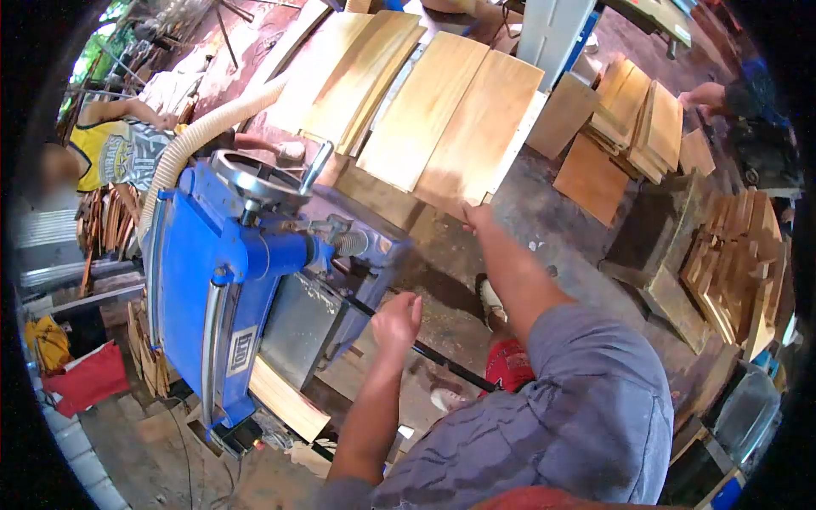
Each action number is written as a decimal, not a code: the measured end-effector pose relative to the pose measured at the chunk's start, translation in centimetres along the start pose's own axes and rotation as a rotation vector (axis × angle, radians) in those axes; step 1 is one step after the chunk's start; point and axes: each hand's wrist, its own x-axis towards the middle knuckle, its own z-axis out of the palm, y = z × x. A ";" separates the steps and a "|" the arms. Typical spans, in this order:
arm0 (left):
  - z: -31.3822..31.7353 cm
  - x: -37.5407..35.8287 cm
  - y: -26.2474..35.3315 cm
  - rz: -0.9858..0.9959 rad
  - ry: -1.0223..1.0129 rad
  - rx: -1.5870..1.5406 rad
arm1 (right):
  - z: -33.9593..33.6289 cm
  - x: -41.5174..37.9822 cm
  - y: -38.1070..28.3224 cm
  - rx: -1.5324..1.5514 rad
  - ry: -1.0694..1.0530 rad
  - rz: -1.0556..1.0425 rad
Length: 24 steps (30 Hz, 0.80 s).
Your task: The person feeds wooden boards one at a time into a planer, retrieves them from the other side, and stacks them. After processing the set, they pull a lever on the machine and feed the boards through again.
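My right hand (478,218) reaches forward, its fingers closed at the near corner of a wide wooden board (483,127). That board lies beside another wide board (425,110) on a raised surface. My left hand (397,323) is curled into a loose fist next to a blue thickness planer (212,272), above a black bar (450,367); I see nothing in it. The planer has a metal handwheel (259,177) on top and a grey metal bed (302,331). A pale wooden plank (291,410) sticks out at its lower side.
A ribbed hose (217,119) runs from the planer. At left is a person in a yellow top (119,153); another person's hand (704,95) is by stacked boards (650,127) at right. More wood pieces (735,255) lie far right. A red cloth (89,380) lies lower left.
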 end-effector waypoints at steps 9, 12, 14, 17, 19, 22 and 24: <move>-0.4 0.1 0.7 0.059 0.058 0.054 | -7.8 -3.0 -0.2 0.179 -0.357 -0.058; 0.0 -0.1 0.4 0.020 0.091 0.032 | -13.3 -7.6 -2.7 0.038 -0.622 -0.074; -0.3 -0.2 0.7 -0.006 0.056 0.040 | -15.8 -9.3 -2.5 0.165 -0.751 -0.092; -0.8 -0.5 0.9 0.014 0.048 -0.026 | -20.3 -16.6 -4.6 0.287 -0.721 -0.119; -0.9 -0.7 0.7 0.053 0.060 -0.026 | -23.3 -20.1 -3.6 0.294 -0.750 -0.156; 1.2 0.1 -0.6 0.036 0.047 -0.360 | -27.6 -28.2 -1.9 0.162 -0.816 -0.164; 2.7 0.5 0.1 0.066 0.031 -0.902 | -30.1 -33.7 0.5 0.053 -0.760 -0.236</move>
